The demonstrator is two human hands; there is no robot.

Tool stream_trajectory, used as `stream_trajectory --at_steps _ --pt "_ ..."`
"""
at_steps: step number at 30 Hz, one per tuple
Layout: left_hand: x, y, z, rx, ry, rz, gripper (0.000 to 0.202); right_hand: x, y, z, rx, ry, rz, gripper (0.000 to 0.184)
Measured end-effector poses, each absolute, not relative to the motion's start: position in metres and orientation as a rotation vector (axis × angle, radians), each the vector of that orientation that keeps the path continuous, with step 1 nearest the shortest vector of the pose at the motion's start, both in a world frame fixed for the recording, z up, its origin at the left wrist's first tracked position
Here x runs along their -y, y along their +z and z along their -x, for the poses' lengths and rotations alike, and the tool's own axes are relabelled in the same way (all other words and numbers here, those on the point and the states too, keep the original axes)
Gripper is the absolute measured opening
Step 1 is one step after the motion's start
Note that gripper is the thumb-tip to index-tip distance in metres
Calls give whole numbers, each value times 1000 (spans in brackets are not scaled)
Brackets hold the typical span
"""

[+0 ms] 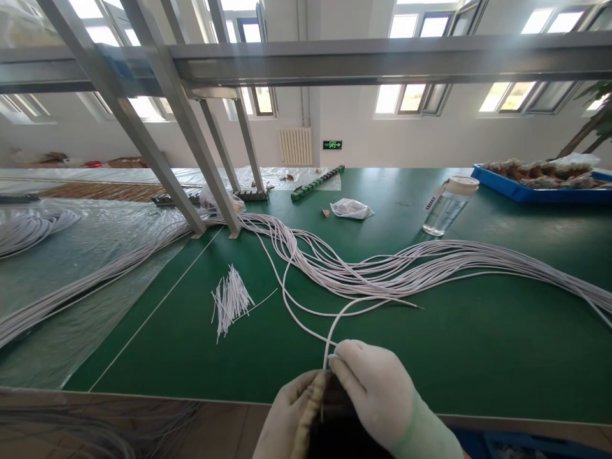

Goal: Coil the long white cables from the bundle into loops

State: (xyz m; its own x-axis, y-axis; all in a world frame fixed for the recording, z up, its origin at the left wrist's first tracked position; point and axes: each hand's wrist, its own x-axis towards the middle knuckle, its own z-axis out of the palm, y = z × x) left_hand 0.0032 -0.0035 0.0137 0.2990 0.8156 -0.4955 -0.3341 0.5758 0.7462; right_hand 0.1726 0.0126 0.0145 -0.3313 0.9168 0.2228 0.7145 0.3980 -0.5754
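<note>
Both of my hands wear white gloves and meet at the bottom centre, over the near edge of the green table point(478, 357). My right hand point(377, 389) pinches a thin white wire point(335, 322) that loops up from the long bundle of white wires point(406, 271). My left hand point(287, 417) is closed around a dark, fuzzy object point(329, 414) that sits between the two hands; what it is I cannot tell. A small pile of short white wire pieces point(230, 299) lies to the left of my hands.
A clear plastic bottle point(449, 205) stands at the back right, beside a blue tray point(535, 185) with mixed items. A crumpled plastic bag point(351, 208) and a green comb-like strip point(318, 182) lie farther back. Slanted metal frame legs point(191, 153) stand on the left, by plastic sheeting point(71, 293).
</note>
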Motion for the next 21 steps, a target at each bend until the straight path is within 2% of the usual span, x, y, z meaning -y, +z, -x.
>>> stream_trajectory --at_steps 3,5,9,11,15,18,21 --pt "4 14 -7 -1067 985 -492 13 2 10 -162 2224 325 1232 20" --pt "3 15 -10 -1059 1056 -451 18 12 2 -154 2282 117 1197 15" --pt "-1 18 -12 -1018 1146 -252 18 23 -26 -149 2388 -180 1223 20" --pt "-2 20 -12 -1027 1186 -168 13 24 -35 -152 2410 -112 1248 20" --pt "-2 23 -6 -1049 1222 -146 13 17 -35 -167 2405 270 1263 23" --pt "2 27 4 -1037 1179 -303 19 5 -23 -180 2352 450 1352 27" --pt "7 35 15 -1035 1103 -462 29 -12 -9 -193 2279 552 1417 23"
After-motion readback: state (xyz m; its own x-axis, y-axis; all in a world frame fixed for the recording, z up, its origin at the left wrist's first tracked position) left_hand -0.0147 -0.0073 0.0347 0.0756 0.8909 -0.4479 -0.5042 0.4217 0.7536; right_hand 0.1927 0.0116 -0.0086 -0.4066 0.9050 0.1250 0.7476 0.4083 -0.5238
